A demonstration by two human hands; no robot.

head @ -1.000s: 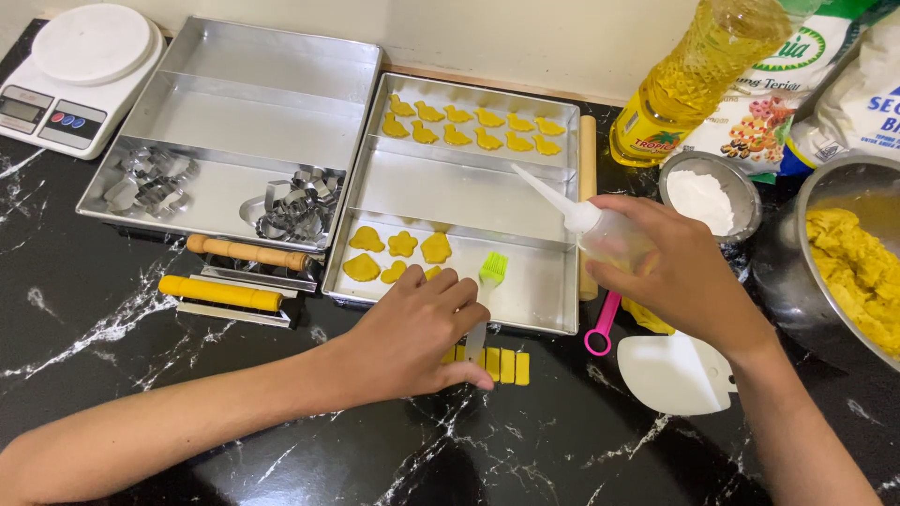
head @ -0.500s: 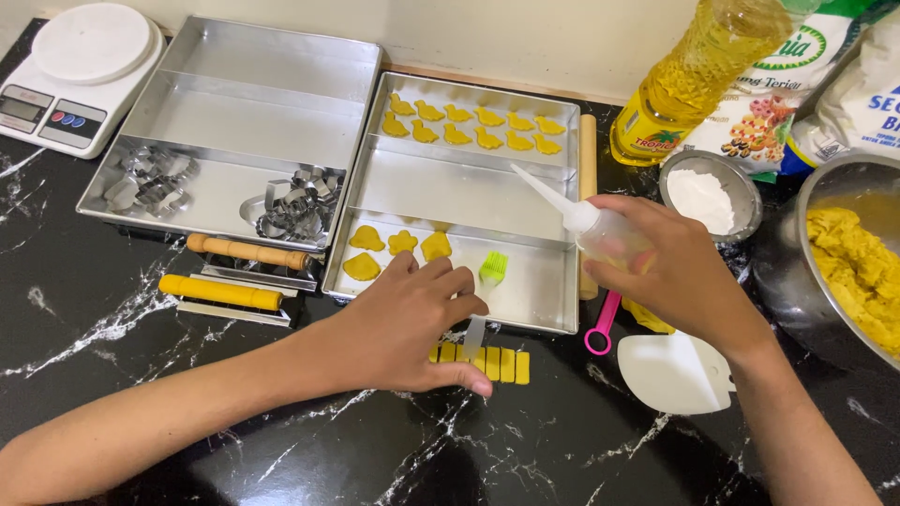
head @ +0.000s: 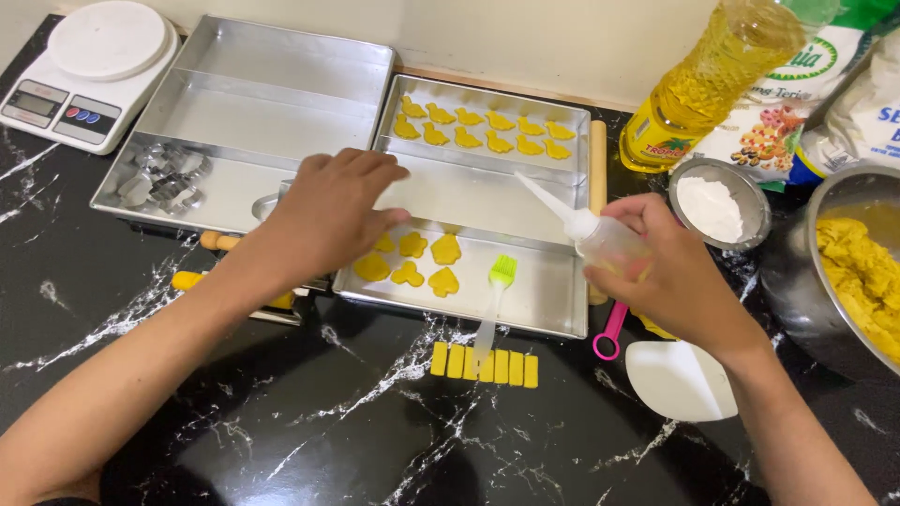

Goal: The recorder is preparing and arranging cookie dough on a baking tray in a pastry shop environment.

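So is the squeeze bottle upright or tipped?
Tipped. The squeeze bottle lies slanted in the right hand, its nozzle pointing up-left over the baking tray.

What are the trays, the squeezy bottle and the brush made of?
The trays look like bare metal, probably aluminium: dull silver with soft reflections. The squeezy bottle in the right hand seems soft, see-through plastic with a pointed nozzle. The brush has a clear handle, likely plastic, and bright green bristles that look like silicone, though that is hard to tell.
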